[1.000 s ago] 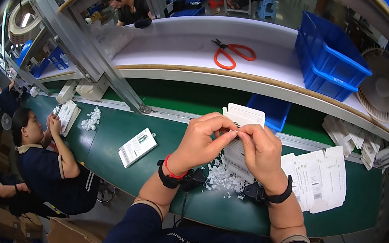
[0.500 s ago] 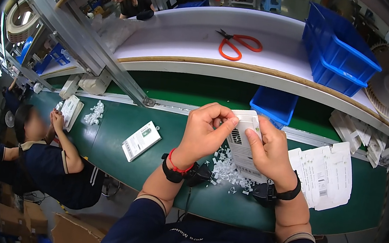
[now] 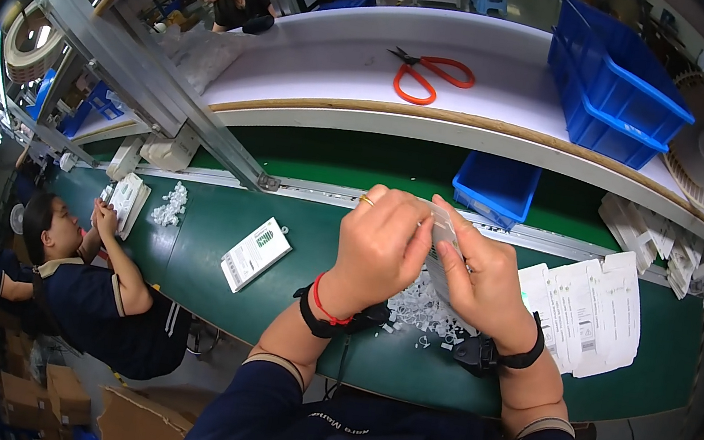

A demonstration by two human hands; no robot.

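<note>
Between my two hands is a thin white printed box point(image 3: 444, 231), tipped so that mostly its narrow side shows. My left hand point(image 3: 380, 246) is closed at its top end, thumb and curled fingers pinching there; the fingertips are partly hidden. Along its right side my right hand point(image 3: 487, 280) grips it, thumb on the near face. Beneath the hands lies a heap of small white plastic pieces point(image 3: 428, 316) on the green table point(image 3: 299, 339). A second white printed box with a hang tab point(image 3: 255, 254) lies flat left of my hands.
Flat white cartons point(image 3: 586, 316) lie on the right. Beyond the hands sits a blue bin point(image 3: 496, 186) under a white shelf point(image 3: 329, 64), which bears orange-handled scissors point(image 3: 426, 76) and stacked blue bins point(image 3: 612, 95). A co-worker point(image 3: 90, 291) sits left, near another white heap point(image 3: 170, 204).
The box has turned from showing its printed face to nearly edge-on. My left hand has rolled over its top, back of the hand now up; my right hand keeps its grip.
</note>
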